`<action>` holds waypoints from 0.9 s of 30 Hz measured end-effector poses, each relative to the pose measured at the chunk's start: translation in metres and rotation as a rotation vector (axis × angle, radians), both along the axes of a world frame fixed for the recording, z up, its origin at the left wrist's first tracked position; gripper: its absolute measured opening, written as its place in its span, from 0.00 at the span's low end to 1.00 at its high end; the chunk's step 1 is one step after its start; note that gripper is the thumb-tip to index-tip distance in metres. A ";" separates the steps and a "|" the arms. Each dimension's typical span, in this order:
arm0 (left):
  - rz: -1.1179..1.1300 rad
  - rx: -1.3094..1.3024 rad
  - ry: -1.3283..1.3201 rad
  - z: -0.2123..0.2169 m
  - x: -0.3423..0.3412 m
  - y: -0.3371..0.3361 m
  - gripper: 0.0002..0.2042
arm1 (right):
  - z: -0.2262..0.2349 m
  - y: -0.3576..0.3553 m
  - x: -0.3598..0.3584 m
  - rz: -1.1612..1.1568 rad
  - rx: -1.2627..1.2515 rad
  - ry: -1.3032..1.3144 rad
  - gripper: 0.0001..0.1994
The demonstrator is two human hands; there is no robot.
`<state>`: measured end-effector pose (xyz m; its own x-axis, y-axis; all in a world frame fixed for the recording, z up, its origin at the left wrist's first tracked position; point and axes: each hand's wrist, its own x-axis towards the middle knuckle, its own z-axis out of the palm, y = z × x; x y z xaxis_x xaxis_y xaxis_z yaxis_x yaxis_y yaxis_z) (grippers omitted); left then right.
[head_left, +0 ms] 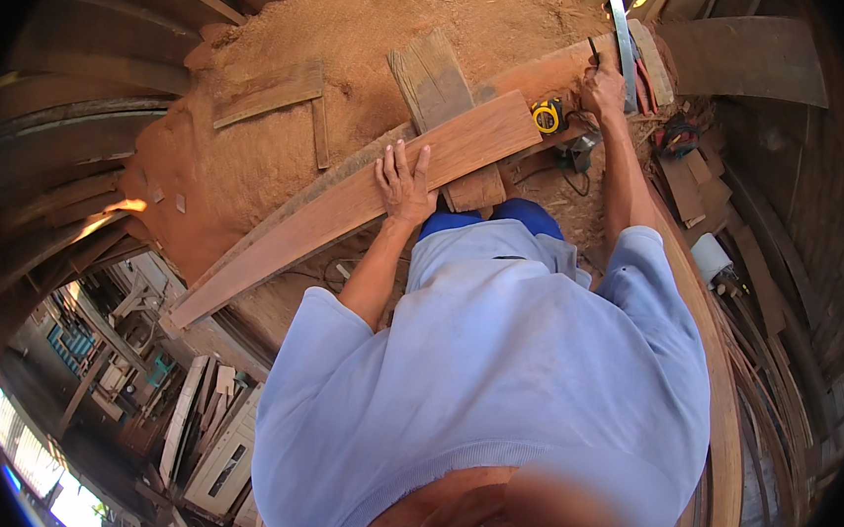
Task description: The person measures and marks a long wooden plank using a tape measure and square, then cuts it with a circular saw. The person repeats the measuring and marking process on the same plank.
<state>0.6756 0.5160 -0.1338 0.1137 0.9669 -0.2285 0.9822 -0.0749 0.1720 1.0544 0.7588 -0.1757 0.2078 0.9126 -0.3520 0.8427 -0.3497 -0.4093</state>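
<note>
The smooth reddish-brown wooden board (pixel 341 223) lies slantwise over a rough, weathered wooden crosspiece (pixel 431 78), in front of the seated person. We judge that it has already been laid in position; we make out no line or cut across its face, and we cannot tell how much work on it is left. Its grain runs lengthwise, its long edges look straight, and its right end looks squared off.

Our left hand (pixel 407 185) rests flattened on it, fingers spread, pressing rather than gripping. Just beyond its right end sits a yellow-and-black tape measure (pixel 550 116). Our right hand (pixel 604 92) is curled, apparently around a dark slim stick (pixel 594 51), beside a long silver metal strip (pixel 619 23). Near these lie red-handled pliers (pixel 644 86). Farther out, we see orange-brown sawdust (pixel 361 36) spread over the ground.
</note>
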 end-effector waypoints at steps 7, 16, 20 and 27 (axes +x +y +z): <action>-0.007 -0.047 0.012 0.003 0.002 -0.005 0.61 | 0.036 -0.060 -0.035 0.140 -0.386 0.021 0.30; -0.040 -0.085 0.005 0.007 0.000 -0.003 0.59 | 0.039 -0.064 -0.028 0.026 -0.301 0.174 0.32; -0.024 -0.147 -0.120 0.040 0.023 0.032 0.57 | 0.095 -0.056 -0.001 -0.016 -0.203 0.428 0.25; 0.454 -0.793 -1.639 0.057 0.120 0.078 0.34 | 0.123 -0.112 -0.028 0.271 -0.465 1.064 0.25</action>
<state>0.7954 0.5940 -0.0772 0.4544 0.7201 -0.5244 -0.2524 0.6687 0.6994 1.0264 0.6466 -0.0530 -0.5688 0.6207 -0.5396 0.2267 -0.5124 -0.8283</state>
